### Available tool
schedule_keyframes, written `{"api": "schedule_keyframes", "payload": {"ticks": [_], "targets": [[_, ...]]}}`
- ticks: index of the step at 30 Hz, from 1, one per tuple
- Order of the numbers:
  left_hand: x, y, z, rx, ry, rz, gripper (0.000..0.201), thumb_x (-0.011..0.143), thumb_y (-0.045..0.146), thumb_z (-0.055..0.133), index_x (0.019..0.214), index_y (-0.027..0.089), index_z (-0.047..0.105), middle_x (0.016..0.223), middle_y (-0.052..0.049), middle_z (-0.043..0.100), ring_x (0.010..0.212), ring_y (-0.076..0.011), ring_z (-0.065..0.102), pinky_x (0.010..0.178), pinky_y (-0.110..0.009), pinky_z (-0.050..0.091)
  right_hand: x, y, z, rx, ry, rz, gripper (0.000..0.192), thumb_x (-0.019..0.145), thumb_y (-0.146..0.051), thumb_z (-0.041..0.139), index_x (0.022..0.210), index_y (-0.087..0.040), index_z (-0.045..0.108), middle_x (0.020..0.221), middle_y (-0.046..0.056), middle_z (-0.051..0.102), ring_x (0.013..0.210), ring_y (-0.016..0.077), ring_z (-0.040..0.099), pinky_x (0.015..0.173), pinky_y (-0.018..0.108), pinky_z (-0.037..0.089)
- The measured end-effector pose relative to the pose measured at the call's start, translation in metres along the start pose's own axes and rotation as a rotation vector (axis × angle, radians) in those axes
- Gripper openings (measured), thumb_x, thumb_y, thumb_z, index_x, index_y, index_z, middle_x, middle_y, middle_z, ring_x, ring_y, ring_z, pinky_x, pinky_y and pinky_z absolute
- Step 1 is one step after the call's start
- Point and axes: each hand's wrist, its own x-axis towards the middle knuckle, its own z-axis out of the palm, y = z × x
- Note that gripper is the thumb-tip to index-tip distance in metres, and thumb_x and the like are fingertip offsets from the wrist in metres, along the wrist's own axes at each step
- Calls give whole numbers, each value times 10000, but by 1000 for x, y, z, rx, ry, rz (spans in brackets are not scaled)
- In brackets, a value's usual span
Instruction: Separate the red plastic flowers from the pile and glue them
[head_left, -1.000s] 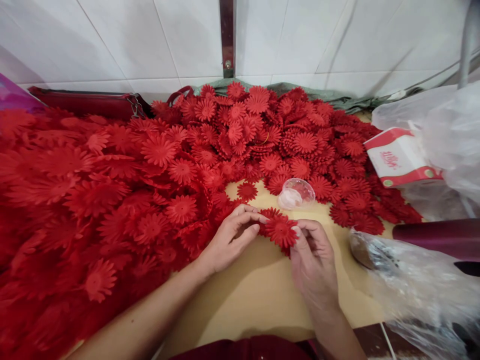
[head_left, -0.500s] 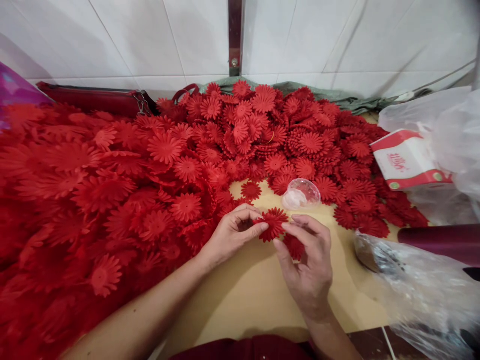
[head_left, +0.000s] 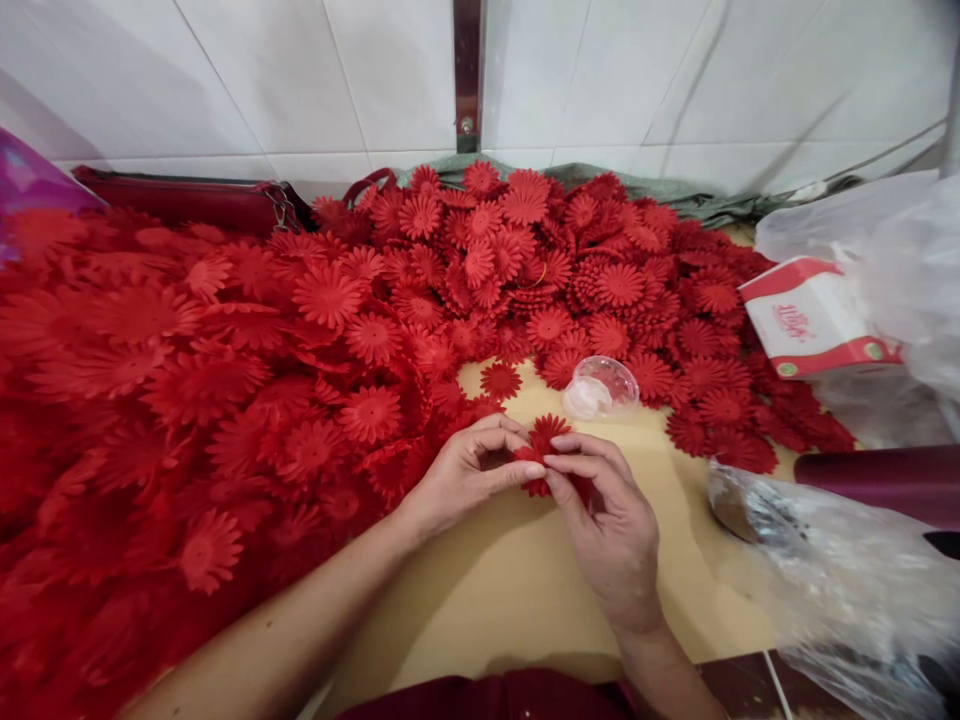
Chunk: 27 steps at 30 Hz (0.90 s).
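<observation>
A red artificial flower petal piece (head_left: 550,431) is held up over the tan table (head_left: 465,600). My left hand (head_left: 476,467) pinches its left side between thumb and fingers. From the right, my right hand (head_left: 609,510) closes thumb and fingertips on the same piece, partly covering it. The two thumbs and fingertips meet near its middle, so its centre is hidden. Just behind the hands stands a small clear plastic cup (head_left: 602,387) with something whitish inside. One loose red petal piece (head_left: 501,380) lies to the left of the cup.
A large heap of red petal pieces (head_left: 330,295) covers the left and back. At right are a white and red box (head_left: 814,318), a crumpled clear plastic bag (head_left: 847,580) and a dark red cylinder (head_left: 877,485). A red purse (head_left: 187,203) lies by the tiled wall.
My right hand has moved left, and its fingers, apart from the petal piece's edge before, now pinch it. My left hand keeps its hold in nearly the same place.
</observation>
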Motion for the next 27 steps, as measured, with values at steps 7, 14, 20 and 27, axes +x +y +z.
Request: {"api": "schedule_keyframes", "payload": {"ticks": [7, 14, 20, 27], "targets": [[0, -3, 0, 65, -24, 42, 137, 858, 298, 785, 895, 168, 759, 1008, -51, 637, 953, -151, 609, 891, -280, 462, -1, 1, -2, -17, 16, 47, 93, 947, -186, 652, 1010, -229, 706, 1148, 81, 654, 1102, 189, 663, 923, 332, 582], [-1, -4, -1, 99, 16, 54, 164, 885, 309, 754, 839, 160, 702, 952, -32, 615, 888, -133, 585, 846, -271, 445, -2, 1, -3, -37, -17, 16, 147, 953, -218, 661, 1090, -241, 708, 1192, 77, 670, 1140, 185, 655, 965, 333, 560], [0, -3, -1, 39, 5, 31, 174, 842, 316, 803, 807, 162, 729, 941, -35, 629, 893, -136, 607, 861, -272, 462, -1, 2, -4, 31, -28, 82, 75, 960, -215, 652, 1007, -243, 702, 1165, 57, 670, 1129, 169, 651, 982, 324, 535], [0, 0, -1, 47, -44, 15, 206, 833, 365, 810, 826, 168, 752, 990, -58, 642, 964, -161, 620, 934, -300, 468, 0, 2, -5, 105, 54, 176, 73, 977, -252, 616, 936, -234, 674, 1107, 43, 664, 1068, 164, 636, 914, 296, 506]]}}
